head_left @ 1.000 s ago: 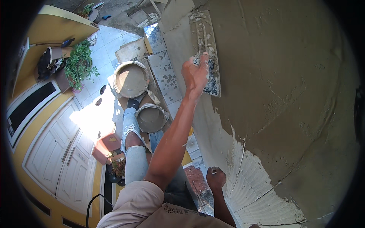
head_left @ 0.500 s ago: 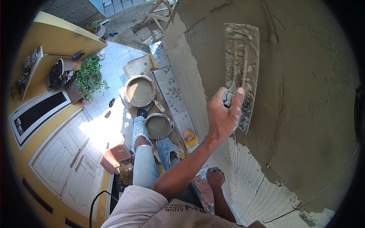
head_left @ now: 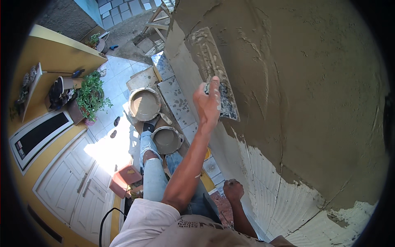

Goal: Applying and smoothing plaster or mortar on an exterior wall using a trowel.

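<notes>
Leftward across the wall, since half a second earlier, had moved the long rectangular mortar-smeared trowel (head_left: 210,53) and the left hand (head_left: 208,103) with it. Largest was the wall on the right, spread with smooth grey-brown plaster (head_left: 312,90); its near part bore a paler, ridged coat (head_left: 267,185). White panelled double doors (head_left: 78,185) stood on the near left, with a leafy green potted plant (head_left: 91,96) farther off. Between plant and wall sat two round, mortar-crusted buckets, the far one (head_left: 130,108) wider than the near one (head_left: 180,142). The trowel was at the left edge of the grey-brown plaster, the left hand closed around its handle. The right hand (head_left: 233,190), nearer the body, had its fingers curled; whether they gripped anything could not be told.
</notes>
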A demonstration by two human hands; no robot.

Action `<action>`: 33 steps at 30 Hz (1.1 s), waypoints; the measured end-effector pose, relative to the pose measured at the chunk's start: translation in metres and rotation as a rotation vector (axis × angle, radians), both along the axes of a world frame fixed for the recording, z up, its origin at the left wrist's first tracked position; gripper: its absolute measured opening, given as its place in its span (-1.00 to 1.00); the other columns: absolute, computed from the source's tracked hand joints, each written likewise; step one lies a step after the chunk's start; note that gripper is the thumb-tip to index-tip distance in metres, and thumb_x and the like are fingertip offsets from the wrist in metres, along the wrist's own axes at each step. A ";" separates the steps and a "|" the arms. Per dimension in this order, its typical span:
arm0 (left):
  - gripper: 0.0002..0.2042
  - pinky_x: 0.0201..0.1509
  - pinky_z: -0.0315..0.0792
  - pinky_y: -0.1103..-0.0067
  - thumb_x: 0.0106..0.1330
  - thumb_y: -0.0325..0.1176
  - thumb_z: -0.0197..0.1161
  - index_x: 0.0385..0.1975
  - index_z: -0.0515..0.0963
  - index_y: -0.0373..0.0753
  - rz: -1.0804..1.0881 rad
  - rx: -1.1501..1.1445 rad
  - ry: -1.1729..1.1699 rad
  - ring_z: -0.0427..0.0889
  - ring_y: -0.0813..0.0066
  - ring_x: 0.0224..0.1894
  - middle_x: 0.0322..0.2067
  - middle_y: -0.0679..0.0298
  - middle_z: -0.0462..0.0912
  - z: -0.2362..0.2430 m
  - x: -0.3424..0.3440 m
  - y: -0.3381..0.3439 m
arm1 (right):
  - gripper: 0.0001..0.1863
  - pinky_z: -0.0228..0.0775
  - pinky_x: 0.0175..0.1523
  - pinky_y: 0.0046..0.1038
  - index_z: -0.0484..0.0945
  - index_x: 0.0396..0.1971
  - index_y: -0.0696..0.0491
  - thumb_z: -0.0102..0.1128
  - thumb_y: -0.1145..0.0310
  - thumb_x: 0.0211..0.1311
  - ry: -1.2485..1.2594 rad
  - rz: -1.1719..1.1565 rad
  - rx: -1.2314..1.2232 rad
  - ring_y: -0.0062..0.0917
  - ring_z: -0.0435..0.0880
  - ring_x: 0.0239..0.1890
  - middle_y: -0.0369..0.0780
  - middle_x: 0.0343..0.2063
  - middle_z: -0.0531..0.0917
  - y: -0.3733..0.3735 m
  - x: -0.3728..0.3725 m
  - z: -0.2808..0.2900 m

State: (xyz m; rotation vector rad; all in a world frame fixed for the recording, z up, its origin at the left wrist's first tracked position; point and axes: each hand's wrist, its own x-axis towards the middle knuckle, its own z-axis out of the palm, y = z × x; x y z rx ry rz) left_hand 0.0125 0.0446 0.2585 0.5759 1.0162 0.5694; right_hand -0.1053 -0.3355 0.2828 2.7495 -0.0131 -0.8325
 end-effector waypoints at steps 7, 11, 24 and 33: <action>-0.63 -0.54 0.41 0.44 0.45 -0.20 0.31 -0.52 0.43 -0.32 -0.017 0.299 0.038 0.51 0.53 -0.66 -0.71 0.29 0.53 0.130 0.017 -0.031 | -0.63 0.59 0.03 -0.11 0.76 -0.16 0.08 0.31 0.12 0.18 0.059 0.099 -0.149 -0.13 0.78 -0.13 -0.03 -0.21 0.78 0.023 0.012 0.017; -0.58 -0.49 0.40 0.44 0.44 -0.15 0.30 -0.54 0.45 -0.38 -0.002 0.212 0.312 0.48 0.52 -0.61 -0.68 0.20 0.54 0.027 0.036 0.010 | -0.61 0.61 0.03 -0.16 0.77 -0.18 0.13 0.30 0.13 0.19 -0.162 0.149 -0.070 -0.15 0.80 -0.18 -0.04 -0.28 0.80 0.031 0.016 0.034; -0.64 -0.59 0.15 0.64 0.49 -0.19 0.30 -0.51 0.38 -0.21 -0.093 0.091 -0.175 0.23 0.78 -0.63 -0.66 0.55 0.30 0.157 -0.002 -0.095 | -0.58 0.59 0.05 -0.15 0.75 -0.11 0.10 0.30 0.09 0.19 -0.033 0.009 -0.069 -0.15 0.79 -0.14 -0.04 -0.25 0.79 0.003 0.003 0.055; -0.60 -0.68 0.17 0.56 0.45 -0.04 0.24 -0.55 0.36 -0.14 0.000 -0.370 0.000 0.28 0.63 -0.71 -0.71 0.44 0.29 -0.063 0.014 -0.036 | -0.58 0.59 0.08 -0.18 0.78 -0.14 0.09 0.29 0.08 0.17 -0.113 0.007 -0.060 -0.14 0.81 -0.16 -0.05 -0.29 0.81 -0.033 -0.012 0.058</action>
